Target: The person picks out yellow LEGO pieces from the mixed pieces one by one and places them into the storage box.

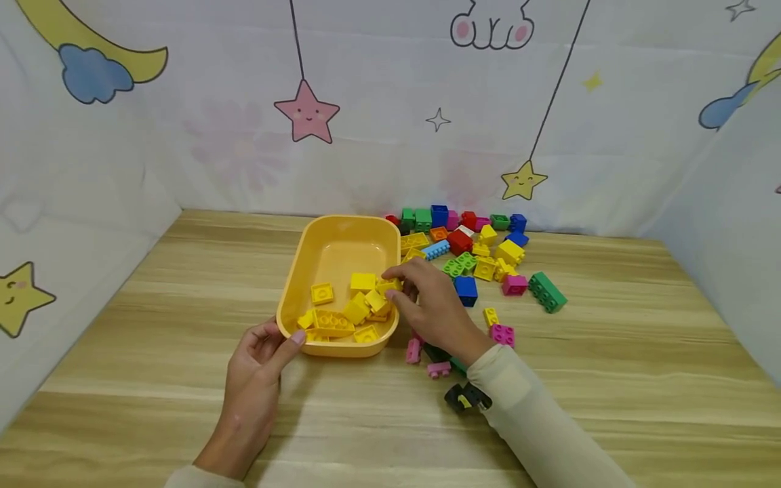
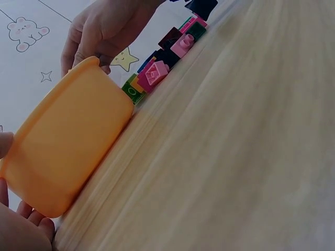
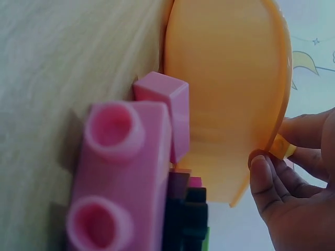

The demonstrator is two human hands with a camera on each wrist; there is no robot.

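An orange-yellow plastic bin stands on the table with several yellow toy bricks inside, mostly toward its near end. At the bin's near left corner, my left hand grips it, thumb over the rim and fingers around the outside. My right hand is over the bin's right rim. Its fingers pinch a yellow brick there, partly hidden by the fingers and the rim. Pink bricks lie just outside the bin's right wall, below the right hand.
Right of the bin spreads a loose pile of mixed bricks, including a blue brick, a dark red brick and a long green brick. Printed cloth walls stand behind and at both sides of the wooden table.
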